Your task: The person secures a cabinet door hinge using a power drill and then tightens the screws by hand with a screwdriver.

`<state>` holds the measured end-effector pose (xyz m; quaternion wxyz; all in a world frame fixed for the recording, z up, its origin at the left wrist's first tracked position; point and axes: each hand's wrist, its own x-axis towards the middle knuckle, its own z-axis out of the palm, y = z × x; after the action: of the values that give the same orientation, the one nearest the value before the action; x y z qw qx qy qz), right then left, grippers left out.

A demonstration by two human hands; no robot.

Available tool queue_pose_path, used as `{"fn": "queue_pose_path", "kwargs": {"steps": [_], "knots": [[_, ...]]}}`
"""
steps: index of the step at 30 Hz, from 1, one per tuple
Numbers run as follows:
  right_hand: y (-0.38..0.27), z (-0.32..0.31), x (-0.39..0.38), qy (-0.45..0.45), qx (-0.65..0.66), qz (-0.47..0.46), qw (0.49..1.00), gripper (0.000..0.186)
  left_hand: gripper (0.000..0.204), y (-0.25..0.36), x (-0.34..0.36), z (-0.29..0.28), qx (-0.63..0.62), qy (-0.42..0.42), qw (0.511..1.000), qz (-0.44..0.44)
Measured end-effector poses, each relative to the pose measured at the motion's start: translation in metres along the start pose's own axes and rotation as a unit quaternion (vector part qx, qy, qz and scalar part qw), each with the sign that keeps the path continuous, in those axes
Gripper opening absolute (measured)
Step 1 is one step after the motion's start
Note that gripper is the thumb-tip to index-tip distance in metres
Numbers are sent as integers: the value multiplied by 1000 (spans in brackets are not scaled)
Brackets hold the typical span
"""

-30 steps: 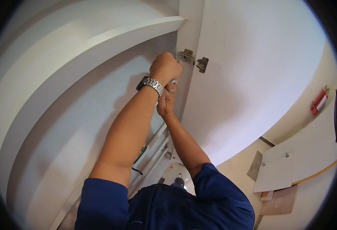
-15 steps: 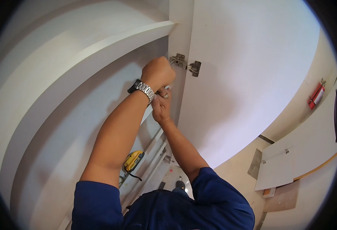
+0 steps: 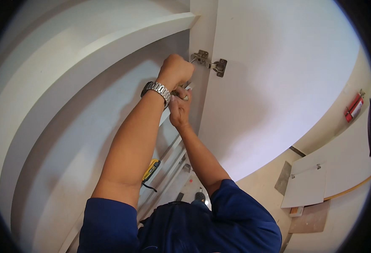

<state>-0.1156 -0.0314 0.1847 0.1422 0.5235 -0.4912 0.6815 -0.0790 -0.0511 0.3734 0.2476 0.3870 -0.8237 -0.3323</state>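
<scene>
My left hand (image 3: 176,71), a metal-band watch (image 3: 159,89) on its wrist, is closed beside a metal cabinet hinge (image 3: 201,58). A thin metal shaft, like a screwdriver's, reaches from this fist to the hinge; any handle is hidden in the fist. The hinge joins the cabinet's side panel to a large white door (image 3: 274,76), its cup plate (image 3: 220,67) fixed on the door. Just below the left wrist, my right hand (image 3: 181,110) is closed with bent fingers beside the panel. What it grips, if anything, is partly covered and I cannot make it out.
A white shelf (image 3: 97,55) curves across the upper left. A yellow and black tape measure (image 3: 152,168) lies lower in the cabinet, partly behind my left forearm. At right are a red fire extinguisher (image 3: 354,108) and a white panel with a handle (image 3: 305,183).
The view has shifted slightly, so hinge and door sit higher and further right. Both hands stay close to the hinge. My left forearm now covers more of the tape measure.
</scene>
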Motion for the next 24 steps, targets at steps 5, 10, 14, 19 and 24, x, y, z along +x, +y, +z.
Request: {"fn": "queue_pose_path", "kwargs": {"steps": [5,10,14,19,24], "knots": [[1,-4,2,-4,-4,-20,1000,26,29,-13,10,-8,-149,-110,982,-20],[1,-4,1,-15,-9,-14,1000,24,22,-26,15,-4,-570,-224,761,-214],[-3,-3,1,-17,-7,-6,1000,28,22,-19,15,-9,-475,-263,820,-180],[-3,-5,-3,-8,11,5,1000,29,19,1,8,-7,-157,-126,976,-87],[-6,-6,-2,-4,23,6,1000,29,19,-4,19,8,240,-8,953,186]]}}
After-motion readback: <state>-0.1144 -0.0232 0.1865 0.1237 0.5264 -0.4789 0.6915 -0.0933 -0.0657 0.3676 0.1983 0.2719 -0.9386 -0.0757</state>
